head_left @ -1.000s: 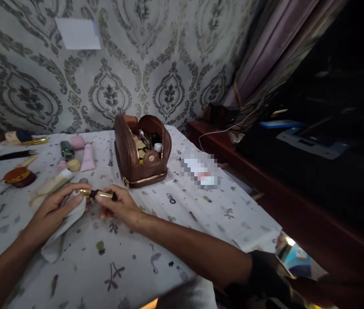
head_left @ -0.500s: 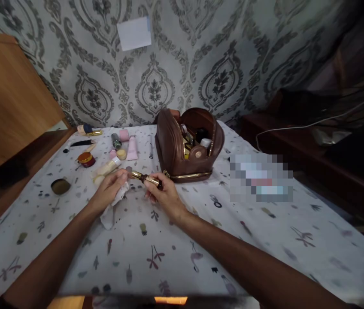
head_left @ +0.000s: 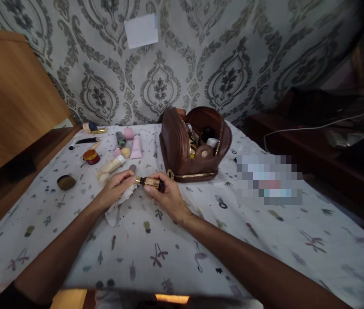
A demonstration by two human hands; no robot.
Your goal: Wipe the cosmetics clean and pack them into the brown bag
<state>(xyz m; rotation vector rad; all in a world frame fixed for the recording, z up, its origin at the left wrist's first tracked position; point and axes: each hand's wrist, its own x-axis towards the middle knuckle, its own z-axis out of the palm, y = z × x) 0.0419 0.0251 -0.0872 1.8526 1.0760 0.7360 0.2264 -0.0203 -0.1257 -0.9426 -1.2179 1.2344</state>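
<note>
Small bottle (head_left: 152, 183) has turned since earlier; right hand (head_left: 169, 198) grip closed around it, left hand (head_left: 117, 187) grip pinching white cloth (head_left: 113, 216) at its gold end (head_left: 138, 180), above counter (head_left: 117, 266), front-left of brown bag (head_left: 178, 156).

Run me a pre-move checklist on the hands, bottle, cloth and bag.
1. Right hand gripping dark bottle: ok, fingers around its body.
2. Left hand at gold cap: ok, fingertips at that end.
3. White cloth held: ok, hangs from left hand.
4. Gold cap fully tightened: cannot tell, partly hidden by fingers.
5. Brown bag standing upright: ok.
6. Brown bag open: ok, unzipped, contents visible.
</note>
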